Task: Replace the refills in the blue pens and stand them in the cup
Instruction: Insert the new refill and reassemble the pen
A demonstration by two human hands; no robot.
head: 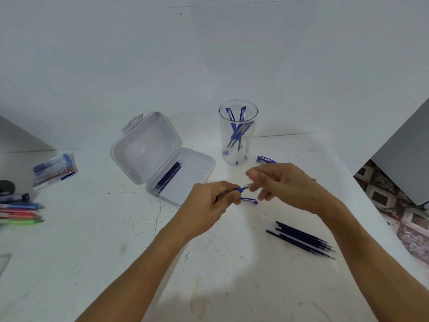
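A: What is seen at the far left of the table (104,240)?

B: A row of coloured pens (21,212) is laid at the edge, and a packet (54,169) is set just behind them. Further in, a clear box (144,145) is stood open with its lid tilted back. A few spare refills (167,180) are laid side by side in its tray.

A: And the left hand (209,201)?

B: It is found near the box's front corner, its fingers curled round a blue pen (241,188). The barrel is hidden in the fist. Only the blue grip and the metal tip are shown, pointed right toward the other hand. A cap (249,201) is laid on the table just below that tip.

A: Where is the cup (251,145) placed?

B: Behind both hands, upright near the wall. Several standing pens (236,133) are leaned inside it, crossed.

A: How is the right hand (283,184) held?

B: Just right of the pen's tip, with the fingers loosely bent. The fingertips are blurred, so it cannot be told whether the tip is pinched or only close to them. A second pen (267,159) is partly hidden behind that hand, on the table beside the cup.

A: Anything further right?

B: A bundle of loose refills (301,239) is laid on the table beside the right forearm, tips pointed right.
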